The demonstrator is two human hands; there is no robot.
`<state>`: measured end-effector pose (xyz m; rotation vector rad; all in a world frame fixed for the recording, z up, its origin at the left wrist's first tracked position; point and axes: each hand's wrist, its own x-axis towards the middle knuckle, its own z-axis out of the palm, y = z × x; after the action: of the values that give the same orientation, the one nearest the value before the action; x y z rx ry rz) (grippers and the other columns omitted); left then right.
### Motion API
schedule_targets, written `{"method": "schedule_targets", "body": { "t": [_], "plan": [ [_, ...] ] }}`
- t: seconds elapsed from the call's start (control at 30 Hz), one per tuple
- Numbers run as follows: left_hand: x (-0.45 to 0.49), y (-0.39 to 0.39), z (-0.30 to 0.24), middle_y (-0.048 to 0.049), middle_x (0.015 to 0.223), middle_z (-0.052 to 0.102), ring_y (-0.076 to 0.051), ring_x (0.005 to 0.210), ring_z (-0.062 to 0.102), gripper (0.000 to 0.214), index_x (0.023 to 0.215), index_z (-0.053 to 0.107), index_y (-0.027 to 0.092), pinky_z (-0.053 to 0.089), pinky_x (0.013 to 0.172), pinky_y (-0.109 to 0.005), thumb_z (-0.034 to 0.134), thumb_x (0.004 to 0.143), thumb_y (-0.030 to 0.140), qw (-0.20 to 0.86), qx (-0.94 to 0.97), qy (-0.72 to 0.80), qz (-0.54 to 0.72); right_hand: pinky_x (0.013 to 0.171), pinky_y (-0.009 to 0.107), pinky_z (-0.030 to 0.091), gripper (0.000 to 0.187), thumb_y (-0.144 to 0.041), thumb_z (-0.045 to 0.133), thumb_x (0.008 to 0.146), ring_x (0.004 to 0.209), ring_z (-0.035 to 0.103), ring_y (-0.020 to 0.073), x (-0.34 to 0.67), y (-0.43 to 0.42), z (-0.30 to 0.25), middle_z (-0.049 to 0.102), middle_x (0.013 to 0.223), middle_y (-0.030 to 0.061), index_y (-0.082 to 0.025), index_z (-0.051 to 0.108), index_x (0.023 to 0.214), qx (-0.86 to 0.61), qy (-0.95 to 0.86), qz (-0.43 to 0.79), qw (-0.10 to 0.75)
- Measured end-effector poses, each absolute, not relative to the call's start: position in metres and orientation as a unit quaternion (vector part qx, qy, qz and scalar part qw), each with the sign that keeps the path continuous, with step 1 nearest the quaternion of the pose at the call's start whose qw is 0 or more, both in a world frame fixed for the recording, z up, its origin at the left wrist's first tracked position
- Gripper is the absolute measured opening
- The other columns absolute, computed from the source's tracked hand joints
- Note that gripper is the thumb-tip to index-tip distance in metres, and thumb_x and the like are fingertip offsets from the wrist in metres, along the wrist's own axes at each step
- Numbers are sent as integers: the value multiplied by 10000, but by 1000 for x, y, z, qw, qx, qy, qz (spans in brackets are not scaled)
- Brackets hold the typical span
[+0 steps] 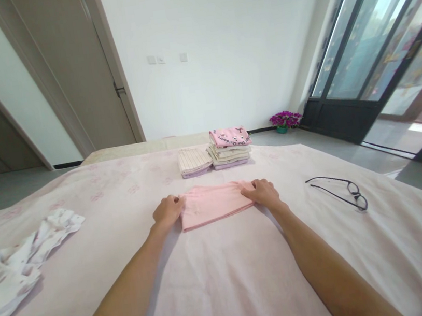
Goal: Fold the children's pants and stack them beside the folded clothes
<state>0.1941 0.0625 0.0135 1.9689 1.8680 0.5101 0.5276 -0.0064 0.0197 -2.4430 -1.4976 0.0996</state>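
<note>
A pink garment, folded into a flat oblong, lies on the pale pink sheet in front of me. My left hand pinches its far left corner between thumb and fingers. At the opposite end, my right hand grips the right edge, thumb on top of the cloth and fingers curled at the far side. What kind of garment it is cannot be made out from the fold. Just beyond it stand a low folded striped pile and a taller stack of folded clothes, topped by a pink printed piece.
A crumpled white patterned garment lies at the left on the sheet. Black-framed glasses rest at the right with their arms unfolded. Beyond the far edge are a white wall, a door and purple flowers in a pot.
</note>
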Motion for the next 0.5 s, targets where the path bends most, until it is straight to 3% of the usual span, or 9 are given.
{"method": "schedule_targets", "body": {
  "t": [0.17,0.33,0.5],
  "plan": [
    [214,69,11,-132,1053,732,-302,970,689,330,971,634,209,471,713,-340,486,864,484,184,675,686,201,828,358,436,520,-614,517,854,1052,592,302,522,-5,15,658,1100,161,-161,648,1073,-832,-530,18,165],
    [216,60,10,-117,1091,724,-265,1021,680,318,1073,571,204,479,761,-320,428,916,441,176,674,674,248,745,329,435,584,-700,505,840,946,649,274,516,-3,13,697,1019,126,-189,586,1112,-833,-502,74,222],
    [181,65,10,-115,1063,725,-265,1001,683,308,1078,557,200,477,780,-312,445,916,437,164,665,678,267,767,309,467,511,-559,643,788,954,658,242,492,-4,11,694,1062,110,-181,531,1113,-763,-509,156,366]
  ]
}}
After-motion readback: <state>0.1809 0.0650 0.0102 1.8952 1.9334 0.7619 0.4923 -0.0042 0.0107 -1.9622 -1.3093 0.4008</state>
